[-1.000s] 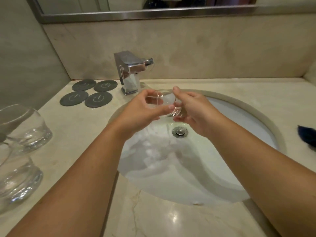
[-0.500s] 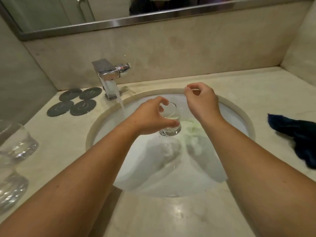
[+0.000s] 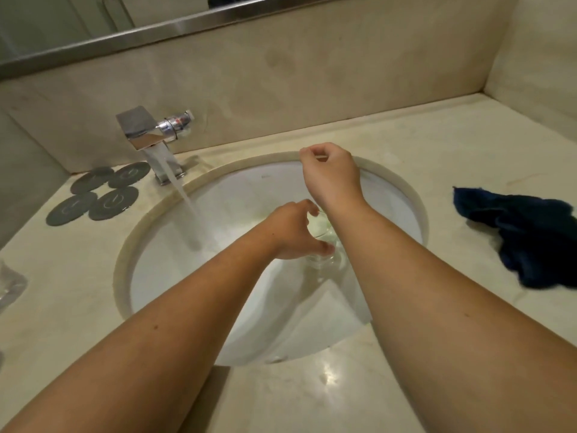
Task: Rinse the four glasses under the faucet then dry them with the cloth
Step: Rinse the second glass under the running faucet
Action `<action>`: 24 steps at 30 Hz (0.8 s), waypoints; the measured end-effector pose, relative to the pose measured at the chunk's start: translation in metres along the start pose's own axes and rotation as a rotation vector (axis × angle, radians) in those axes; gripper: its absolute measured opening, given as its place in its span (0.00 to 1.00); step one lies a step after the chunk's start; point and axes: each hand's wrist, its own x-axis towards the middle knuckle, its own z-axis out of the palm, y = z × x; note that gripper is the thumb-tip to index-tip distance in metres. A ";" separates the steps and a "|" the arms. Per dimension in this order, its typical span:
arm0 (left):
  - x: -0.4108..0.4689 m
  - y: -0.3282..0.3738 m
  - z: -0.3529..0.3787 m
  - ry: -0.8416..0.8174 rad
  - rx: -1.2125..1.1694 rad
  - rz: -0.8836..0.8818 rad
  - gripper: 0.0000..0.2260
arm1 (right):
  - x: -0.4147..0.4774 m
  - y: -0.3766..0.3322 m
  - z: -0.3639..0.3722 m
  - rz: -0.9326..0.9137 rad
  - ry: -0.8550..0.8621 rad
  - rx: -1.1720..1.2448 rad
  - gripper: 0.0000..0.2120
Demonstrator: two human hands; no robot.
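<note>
My left hand (image 3: 292, 234) grips a clear glass (image 3: 323, 237) low over the middle of the white sink basin (image 3: 249, 192); the glass is partly hidden by the hand and my right forearm. My right hand (image 3: 331, 173) hovers above the sink's far rim, fingers curled, holding nothing that I can see. The chrome faucet (image 3: 150, 140) at the back left runs, its stream (image 3: 190, 210) falling left of the glass without touching it. A dark blue cloth (image 3: 530, 239) lies crumpled on the counter to the right. Part of another clear glass (image 3: 9, 285) shows at the left edge.
Several dark round coasters (image 3: 96, 195) lie on the counter left of the faucet. The beige stone counter (image 3: 452, 151) wraps round the sink, with a stone backsplash and a mirror's metal edge (image 3: 156, 32) behind.
My right hand let go of the glass and rose toward the sink's far rim. My left hand carried the glass lower and rightward, away from the stream. The view swung right.
</note>
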 end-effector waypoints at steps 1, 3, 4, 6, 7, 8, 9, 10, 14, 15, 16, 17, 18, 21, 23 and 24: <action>0.001 0.000 0.001 0.000 -0.001 0.003 0.38 | -0.001 0.000 0.001 0.002 -0.007 -0.004 0.10; 0.001 -0.001 0.002 -0.004 -0.001 0.004 0.40 | -0.002 -0.001 0.002 0.014 -0.019 -0.007 0.10; 0.000 -0.002 0.003 -0.008 0.005 0.004 0.41 | -0.003 -0.002 0.002 0.015 -0.022 -0.010 0.10; -0.006 -0.002 0.004 -0.021 0.040 -0.007 0.44 | -0.005 -0.004 0.002 -0.007 -0.030 -0.029 0.10; -0.012 -0.001 0.002 -0.027 0.070 -0.020 0.45 | -0.007 -0.005 0.003 -0.027 -0.037 -0.045 0.10; -0.019 0.001 -0.002 -0.027 0.102 -0.031 0.45 | -0.010 -0.006 0.004 -0.057 -0.045 -0.060 0.10; -0.029 0.002 -0.007 -0.014 0.132 -0.036 0.43 | -0.013 -0.009 0.006 -0.096 -0.057 -0.076 0.11; -0.043 0.002 -0.013 0.020 0.158 -0.031 0.41 | -0.017 -0.012 0.009 -0.145 -0.076 -0.095 0.11; -0.113 -0.016 -0.036 0.232 0.229 -0.007 0.35 | -0.042 -0.029 0.023 -0.401 -0.199 -0.250 0.16; -0.133 -0.023 -0.041 0.267 0.240 -0.023 0.35 | -0.050 -0.034 0.028 -0.458 -0.232 -0.292 0.17; -0.152 -0.029 -0.046 0.294 0.251 -0.045 0.34 | -0.060 -0.038 0.033 -0.513 -0.266 -0.327 0.17; -0.171 -0.036 -0.049 0.319 0.263 -0.069 0.34 | -0.070 -0.043 0.039 -0.559 -0.302 -0.359 0.18; -0.190 -0.042 -0.052 0.342 0.279 -0.092 0.34 | -0.081 -0.047 0.045 -0.594 -0.341 -0.392 0.19; -0.241 -0.056 -0.059 0.395 0.316 -0.152 0.33 | -0.116 -0.061 0.064 -0.645 -0.452 -0.501 0.22; -0.272 -0.066 -0.061 0.436 0.317 -0.182 0.33 | -0.140 -0.071 0.077 -0.664 -0.498 -0.529 0.23; -0.286 -0.071 -0.062 0.473 0.315 -0.182 0.33 | -0.152 -0.076 0.083 -0.683 -0.519 -0.533 0.24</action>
